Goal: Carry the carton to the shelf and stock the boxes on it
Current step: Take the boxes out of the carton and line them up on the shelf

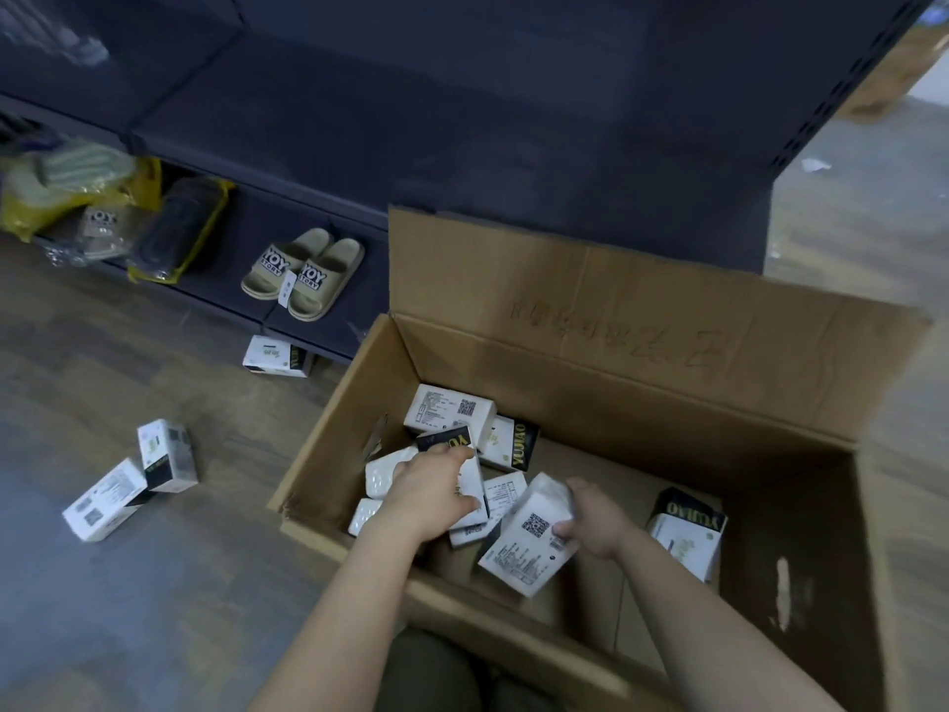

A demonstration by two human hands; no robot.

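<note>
Carton [616,362] stands open on the floor [154,608], flaps raised, its far side close against the dark shelf [411,120]. I am at its near side, and both my forearms reach in.

Shelf, lowest deck: footwear only. A pale bag [67,187] with yellow edging sits at the far left and holds light-coloured slippers. A dark bag [179,233] of the same kind lies just beside it and holds black ones. To the right of these is a loose beige pair [303,272] with a hanging tag.

Carton contents: white boxes [449,409] with black ends lie loose and crossed over one another at the left end. A lone box [685,531] stands apart from the heap at the right, black end up.

Left grip [436,488]: palm down on the heap, fingers curled over the top box [475,485] and closed on it.

Right grip [595,516]: thumb and fingers clamp one end of a coded box [529,542]. The box is tilted, with its printed face and square code upward. Whether it clears the carton bottom I cannot tell.

Floor, left of the carton: three boxes of the same kind. The stray box [277,357] lies at the foot of the shelf. Nearer me, well apart from it, an upright box [167,454] stands touching a flat box [102,501].
</note>
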